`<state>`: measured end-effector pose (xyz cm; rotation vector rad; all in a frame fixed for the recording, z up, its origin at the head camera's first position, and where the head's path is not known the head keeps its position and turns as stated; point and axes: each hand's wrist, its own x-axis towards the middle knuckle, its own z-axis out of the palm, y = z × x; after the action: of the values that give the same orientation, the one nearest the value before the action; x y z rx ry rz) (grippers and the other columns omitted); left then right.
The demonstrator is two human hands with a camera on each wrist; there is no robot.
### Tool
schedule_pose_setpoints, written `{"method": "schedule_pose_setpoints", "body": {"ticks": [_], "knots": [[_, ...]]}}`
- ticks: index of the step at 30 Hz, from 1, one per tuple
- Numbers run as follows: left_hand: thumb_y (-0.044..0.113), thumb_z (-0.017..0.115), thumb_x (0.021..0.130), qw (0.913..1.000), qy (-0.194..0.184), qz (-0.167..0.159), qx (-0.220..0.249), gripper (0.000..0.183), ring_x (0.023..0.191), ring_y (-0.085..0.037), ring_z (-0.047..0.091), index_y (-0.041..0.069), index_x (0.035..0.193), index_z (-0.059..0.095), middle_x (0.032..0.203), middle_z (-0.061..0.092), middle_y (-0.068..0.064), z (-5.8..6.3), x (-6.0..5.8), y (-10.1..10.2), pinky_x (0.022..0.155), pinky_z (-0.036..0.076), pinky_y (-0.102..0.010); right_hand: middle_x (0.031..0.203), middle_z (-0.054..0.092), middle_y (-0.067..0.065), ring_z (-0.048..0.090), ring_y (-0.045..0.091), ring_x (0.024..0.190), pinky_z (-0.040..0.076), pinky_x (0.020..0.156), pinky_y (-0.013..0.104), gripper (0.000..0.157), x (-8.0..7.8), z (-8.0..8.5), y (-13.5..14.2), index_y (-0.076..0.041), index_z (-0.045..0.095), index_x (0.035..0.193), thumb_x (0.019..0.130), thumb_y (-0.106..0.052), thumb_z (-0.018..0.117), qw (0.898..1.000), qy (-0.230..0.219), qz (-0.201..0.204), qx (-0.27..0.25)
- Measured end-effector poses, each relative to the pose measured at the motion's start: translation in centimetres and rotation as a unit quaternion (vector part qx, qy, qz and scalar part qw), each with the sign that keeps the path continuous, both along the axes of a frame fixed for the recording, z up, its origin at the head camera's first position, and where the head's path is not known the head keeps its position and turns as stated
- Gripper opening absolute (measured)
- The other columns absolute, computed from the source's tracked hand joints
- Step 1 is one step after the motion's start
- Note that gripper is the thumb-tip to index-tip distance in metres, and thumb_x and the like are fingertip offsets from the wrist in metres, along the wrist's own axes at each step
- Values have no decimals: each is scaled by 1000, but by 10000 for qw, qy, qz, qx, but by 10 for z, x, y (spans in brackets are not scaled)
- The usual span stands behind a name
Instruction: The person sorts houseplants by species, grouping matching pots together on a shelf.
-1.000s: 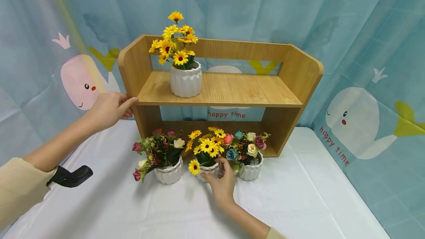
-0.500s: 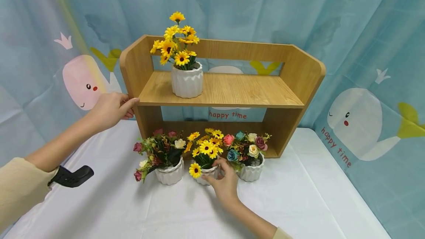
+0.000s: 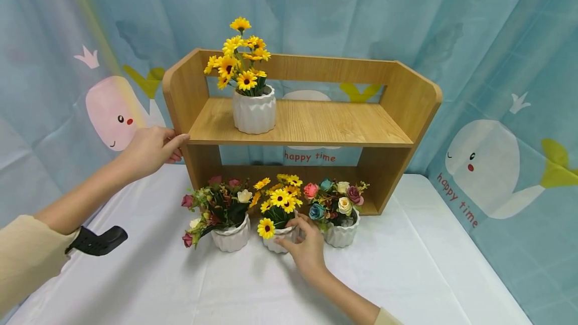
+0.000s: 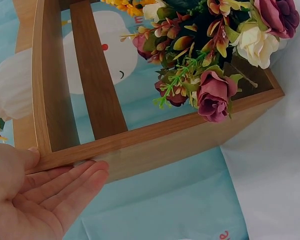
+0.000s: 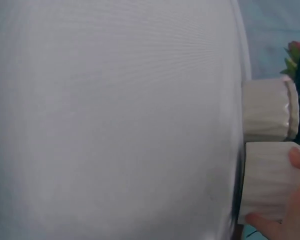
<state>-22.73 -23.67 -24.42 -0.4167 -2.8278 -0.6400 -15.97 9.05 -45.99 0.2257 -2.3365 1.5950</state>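
Note:
In the head view, a two-tier wooden shelf (image 3: 343, 119) stands on the table. My left hand (image 3: 152, 148) holds its left side panel, thumb at the front edge, fingers along the outside in the left wrist view. My right hand (image 3: 306, 249) grips the white pot of small sunflowers (image 3: 279, 239), thumb on its front and fingers at the rim's right. That pot stands upright in front of the shelf, between a pot of dark red and white roses (image 3: 230, 237) and a pot of mixed-colour roses (image 3: 341, 233). Another sunflower pot (image 3: 254, 112) stands on the upper tier's left.
A white cloth (image 3: 384, 275) covers the table. Blue curtains (image 3: 329, 9) printed with whales hang behind and at both sides. The lower tier (image 3: 370, 207) lies behind the row of pots. A black strap (image 3: 97, 240) is on the left wrist.
My right hand has shifted the middle sunflower pot slightly left and nearer, widening the gap to the mixed roses. My left hand stays at the shelf's side panel.

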Motion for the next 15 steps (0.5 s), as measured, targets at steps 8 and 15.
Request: {"method": "schedule_pose_setpoints", "body": {"ticks": [8,15], "knots": [[28,50,107,10000,74,12,-23,45,62,-20,68,-6,85,69,66,69,-6,-1,0,0,57,52,-26,119,69,14,62,39,105,54,64,27,29,2,21,2,-14,68,91,73,-13,90,9994,199,281,12],[29,49,107,10000,43,20,-38,46,61,-19,66,-7,86,69,66,69,-8,-2,-2,0,57,50,-28,92,62,-3,51,27,73,43,52,16,31,4,39,5,-15,67,93,72,-14,91,9991,197,335,186]]}}
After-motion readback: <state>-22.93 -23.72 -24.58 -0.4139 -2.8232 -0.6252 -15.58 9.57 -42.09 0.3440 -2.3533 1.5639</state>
